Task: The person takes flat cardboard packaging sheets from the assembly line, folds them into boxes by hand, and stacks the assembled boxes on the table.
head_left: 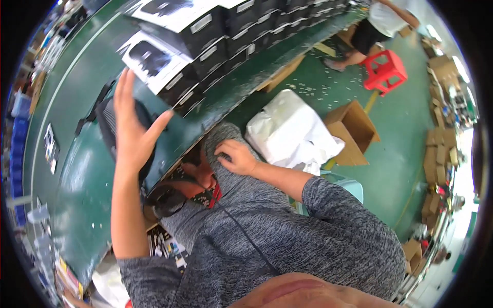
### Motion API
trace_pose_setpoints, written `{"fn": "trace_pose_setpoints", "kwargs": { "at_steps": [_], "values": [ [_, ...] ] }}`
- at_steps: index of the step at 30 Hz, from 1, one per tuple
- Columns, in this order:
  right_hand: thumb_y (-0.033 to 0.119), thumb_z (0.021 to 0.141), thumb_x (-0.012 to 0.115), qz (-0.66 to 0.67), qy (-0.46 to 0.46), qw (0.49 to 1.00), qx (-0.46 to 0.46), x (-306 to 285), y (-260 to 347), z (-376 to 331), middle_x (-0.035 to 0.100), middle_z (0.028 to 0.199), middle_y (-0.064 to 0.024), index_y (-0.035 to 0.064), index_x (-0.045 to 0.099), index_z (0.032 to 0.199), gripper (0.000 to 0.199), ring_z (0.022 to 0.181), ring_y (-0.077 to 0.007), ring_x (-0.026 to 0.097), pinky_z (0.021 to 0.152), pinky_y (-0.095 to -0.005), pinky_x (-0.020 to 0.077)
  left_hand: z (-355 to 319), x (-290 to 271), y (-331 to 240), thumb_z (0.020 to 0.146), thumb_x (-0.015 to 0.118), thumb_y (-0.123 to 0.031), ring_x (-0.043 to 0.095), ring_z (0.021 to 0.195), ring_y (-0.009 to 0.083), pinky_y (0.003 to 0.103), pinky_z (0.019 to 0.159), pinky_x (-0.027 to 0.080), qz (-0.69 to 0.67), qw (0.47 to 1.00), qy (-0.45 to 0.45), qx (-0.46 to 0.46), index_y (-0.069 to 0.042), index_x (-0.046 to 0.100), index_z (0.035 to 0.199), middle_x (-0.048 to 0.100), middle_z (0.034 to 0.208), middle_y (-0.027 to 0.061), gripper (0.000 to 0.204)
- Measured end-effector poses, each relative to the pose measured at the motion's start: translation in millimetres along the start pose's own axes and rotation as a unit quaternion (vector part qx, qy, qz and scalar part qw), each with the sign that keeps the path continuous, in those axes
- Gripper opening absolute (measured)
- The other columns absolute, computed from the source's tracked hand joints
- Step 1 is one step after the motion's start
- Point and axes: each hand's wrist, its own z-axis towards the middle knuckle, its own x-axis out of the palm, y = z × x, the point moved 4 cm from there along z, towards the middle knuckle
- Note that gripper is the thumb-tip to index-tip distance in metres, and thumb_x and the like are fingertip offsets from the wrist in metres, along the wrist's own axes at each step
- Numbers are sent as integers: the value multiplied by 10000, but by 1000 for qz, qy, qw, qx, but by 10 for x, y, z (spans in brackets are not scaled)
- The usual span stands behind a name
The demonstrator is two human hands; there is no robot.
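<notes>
Black-and-white cartons (215, 56) stand stacked along the green table's (77, 164) edge nearest you. Your left hand (132, 123) is spread beside them, over a black bag (108, 118); your right hand (236, 158) curls loosely on your leg (222, 134). Cartons probably handle best two-handed.

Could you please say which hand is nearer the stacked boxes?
Left: the left hand is spread beside the stacked boxes; the right hand is farther off, on the leg.

The person's left forearm (128, 205) reaches straight out, the left hand (133, 126) opened wide, its fingers (125, 92) extended close together and the thumb (159, 124) spread well apart. The right forearm (282, 179) angles inward, and the right hand (239, 158) rests on the thigh (222, 134), fingers loosely curled.
</notes>
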Motion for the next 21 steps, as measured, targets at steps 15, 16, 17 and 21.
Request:
{"fn": "trace_pose_setpoints", "kwargs": {
  "at_steps": [15,16,17,21],
  "values": [
    [105,786,773,-48,124,988,-79,239,1091,1603,583,686,-62,79,669,827,114,622,-256,593,578,-367,457,-1128,-1604,2668,951,685,-298,504,1332,372,431,1121,403,167,977,12,-135,-60,584,1366,545,1422,181,488],
    [98,776,776,-89,133,978,-132,296,1151,1616,575,673,-55,83,662,810,120,613,-253,585,569,-366,444,-1179,-1786,2936,951,685,-298,504,1332,372,431,1121,403,182,972,6,-148,-60,584,1366,545,1422,181,488],
    [98,771,776,-114,135,973,-147,335,1205,1635,569,673,-52,88,655,800,125,604,-248,576,563,-365,432,-1233,-1921,3197,954,668,-363,472,1368,365,465,1126,393,240,958,13,-159,-76,611,1352,511,1465,171,494],
    [88,744,768,-157,166,959,-165,373,1245,1612,533,666,-51,90,637,808,145,573,-257,540,540,-370,394,-1376,-2375,4085,951,590,-572,323,1491,334,600,1141,327,450,855,21,-256,-125,682,1311,376,1597,132,581]
  ]
}}
